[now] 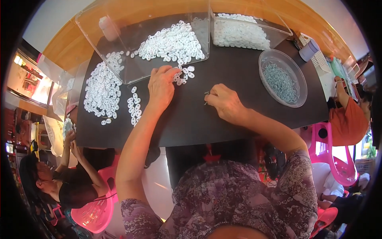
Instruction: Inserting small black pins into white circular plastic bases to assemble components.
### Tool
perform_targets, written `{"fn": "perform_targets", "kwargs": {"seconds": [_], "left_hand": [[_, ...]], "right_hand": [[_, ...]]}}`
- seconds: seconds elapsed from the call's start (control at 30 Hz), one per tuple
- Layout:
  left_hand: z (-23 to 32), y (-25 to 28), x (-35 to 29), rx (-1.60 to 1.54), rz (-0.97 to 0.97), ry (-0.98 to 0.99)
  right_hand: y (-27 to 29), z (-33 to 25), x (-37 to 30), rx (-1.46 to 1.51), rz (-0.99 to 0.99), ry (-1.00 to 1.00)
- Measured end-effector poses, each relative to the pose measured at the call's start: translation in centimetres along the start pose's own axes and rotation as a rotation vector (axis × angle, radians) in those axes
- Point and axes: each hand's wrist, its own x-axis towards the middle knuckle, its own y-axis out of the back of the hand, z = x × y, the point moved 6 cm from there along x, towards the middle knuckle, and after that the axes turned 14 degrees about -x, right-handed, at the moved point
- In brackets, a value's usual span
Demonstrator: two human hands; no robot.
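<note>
Head view: black tabletop (183, 123), pink chairs (93, 215), 2 clear plastic boxes (137, 71); metal pieces (205, 104) are pinched by right hand (227, 104); left hand (161, 85): grip unclear.

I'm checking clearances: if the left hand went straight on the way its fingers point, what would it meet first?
The left hand would likely meet the small cluster of white oval pieces right beside its fingers; whether they touch is unclear.
</note>
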Motion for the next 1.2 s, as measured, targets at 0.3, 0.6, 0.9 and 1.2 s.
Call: {"fn": "perform_targets", "kwargs": {"seconds": [0.3, 0.6, 0.9, 1.2], "left_hand": [[3.4, 0.0, -1.8, -0.006, 0.077, -0.152], [3.7, -1.1, -1.9, 0.117, -0.035, -0.144], [4.7, 0.4, -3.0, -0.023, 0.059, -0.108], [4.4, 1.2, -6.4, -0.664, 0.091, 0.364]], "right_hand": [[0.2, 0.4, 0.3, 0.099, 0.025, -0.077], [-0.2, 0.7, -0.3, 0.133, 0.005, -0.123], [0.1, 0.6, -0.2, 0.181, 0.009, -0.183], [-0.3, 0.8, -0.3, 0.505, -0.146, -0.559]]}}
